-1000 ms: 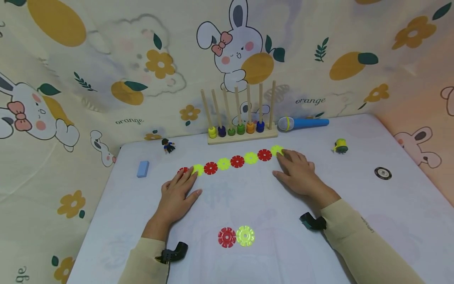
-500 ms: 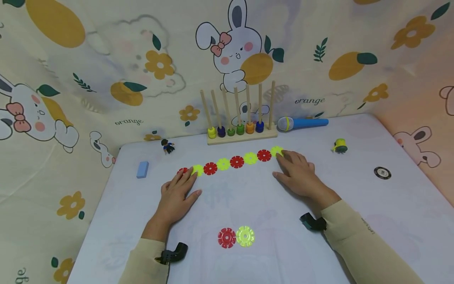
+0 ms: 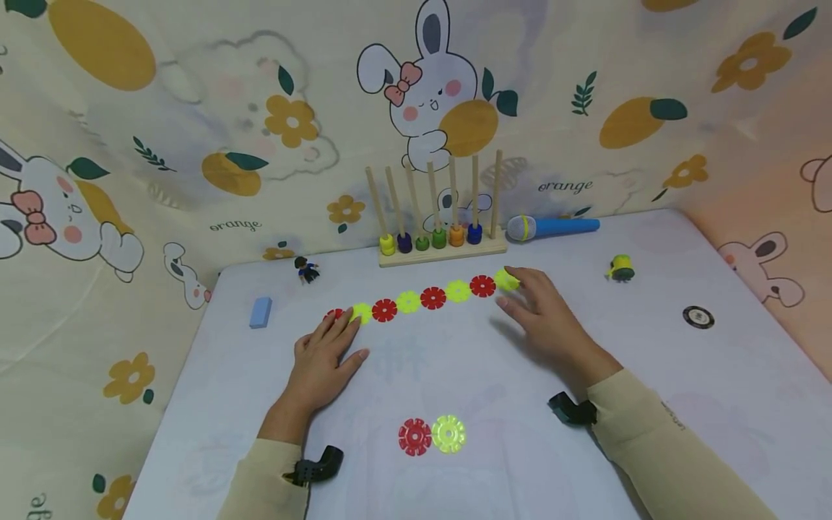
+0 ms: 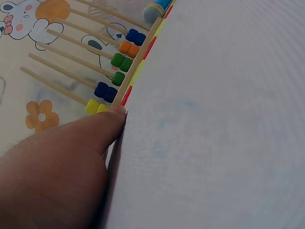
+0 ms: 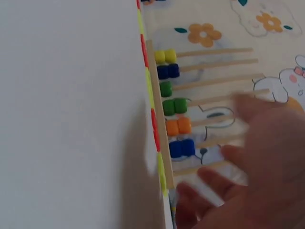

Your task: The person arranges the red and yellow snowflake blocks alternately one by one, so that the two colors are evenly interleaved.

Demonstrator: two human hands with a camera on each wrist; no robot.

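Observation:
A row of red and yellow-green notched plastic discs (image 3: 432,297) crosses the white table, colours alternating, edges meeting. My left hand (image 3: 323,368) lies flat, its fingertips on the row's left end, partly covering a red disc (image 3: 334,314) and touching a yellow-green disc (image 3: 361,313). Raised slightly above the table, my right hand (image 3: 552,318) has loosely bent fingers beside the right-end yellow-green disc (image 3: 507,280); nothing is held. Closer to me lie another red disc (image 3: 414,437) and a yellow-green disc (image 3: 448,433), side by side.
Behind the row stands a wooden peg rack (image 3: 442,254) with coloured beads. A blue toy microphone (image 3: 559,227) lies beside it. Also around are a small figurine (image 3: 306,270), a blue block (image 3: 261,312), a yellow-green toy (image 3: 622,268) and a black round chip (image 3: 698,317).
My right hand has lifted off the right-end disc, uncovering more of it. The left hand and the discs stay in place.

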